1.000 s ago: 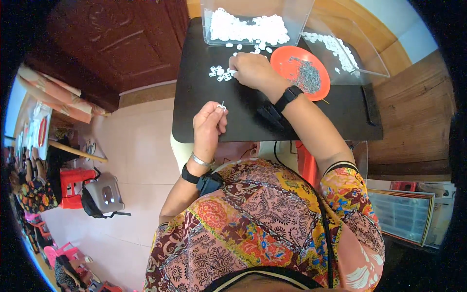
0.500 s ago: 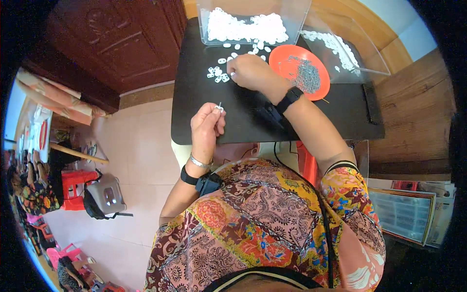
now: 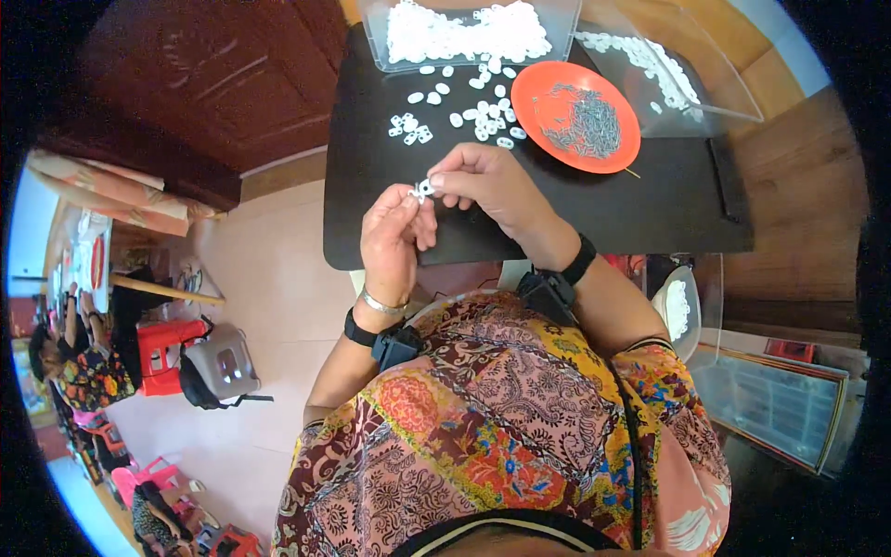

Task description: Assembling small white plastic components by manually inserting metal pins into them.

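Note:
My left hand (image 3: 394, 227) pinches a small white plastic piece (image 3: 417, 197) between thumb and fingers, above the near left part of the black table. From the right, my right hand (image 3: 497, 190) brings a white oval piece with a hole (image 3: 427, 187) against it, held at the fingertips. The two pieces meet or nearly touch; how they fit is too small to tell. Beyond my hands lies a small group of white two-holed pieces (image 3: 410, 130). Several loose white oval pieces (image 3: 487, 121) are scattered farther right.
An orange-red plate (image 3: 529, 84) of small metal pins (image 3: 594, 125) stands right of the loose pieces. A clear bin (image 3: 376, 42) heaped with white pieces is at the back, with another clear container (image 3: 724, 116) to its right. Far left, another person (image 3: 88, 371) sits working.
My right hand has come back from the loose pieces with a white oval piece and joined my left hand. The metal pin that stood up from the left hand's piece is now hard to see.

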Motion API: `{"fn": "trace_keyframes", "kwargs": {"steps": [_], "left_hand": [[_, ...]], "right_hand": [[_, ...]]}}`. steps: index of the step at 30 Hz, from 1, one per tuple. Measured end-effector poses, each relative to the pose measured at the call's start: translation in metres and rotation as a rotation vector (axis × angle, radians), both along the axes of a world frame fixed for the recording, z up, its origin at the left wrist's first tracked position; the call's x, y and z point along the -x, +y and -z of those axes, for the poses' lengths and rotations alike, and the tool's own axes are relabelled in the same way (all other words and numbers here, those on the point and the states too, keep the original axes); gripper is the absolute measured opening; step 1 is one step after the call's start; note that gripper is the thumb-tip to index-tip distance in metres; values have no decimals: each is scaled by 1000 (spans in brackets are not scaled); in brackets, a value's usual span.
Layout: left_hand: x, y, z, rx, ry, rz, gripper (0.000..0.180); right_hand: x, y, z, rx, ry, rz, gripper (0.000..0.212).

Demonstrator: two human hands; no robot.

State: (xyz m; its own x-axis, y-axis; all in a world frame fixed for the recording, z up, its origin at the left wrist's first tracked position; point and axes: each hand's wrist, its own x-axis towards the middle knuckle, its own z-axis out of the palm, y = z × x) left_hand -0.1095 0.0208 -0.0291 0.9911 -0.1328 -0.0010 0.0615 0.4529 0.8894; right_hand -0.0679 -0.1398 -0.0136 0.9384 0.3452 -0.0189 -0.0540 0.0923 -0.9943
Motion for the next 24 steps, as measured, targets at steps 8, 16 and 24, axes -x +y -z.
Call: {"fn": "trace_keyframes", "kwargs": {"steps": [8,16,24], "left_hand": [[4,-8,-11,-45,37,0,20],[5,-4,-15,-169,28,-15,19],[5,-11,-11,-340,91,10,18]], "right_hand": [[4,-17,3,-168,230,-139,17],[0,-20,-1,-247,241,-167,16],[5,-17,-2,-148,5,-42,15]]}}
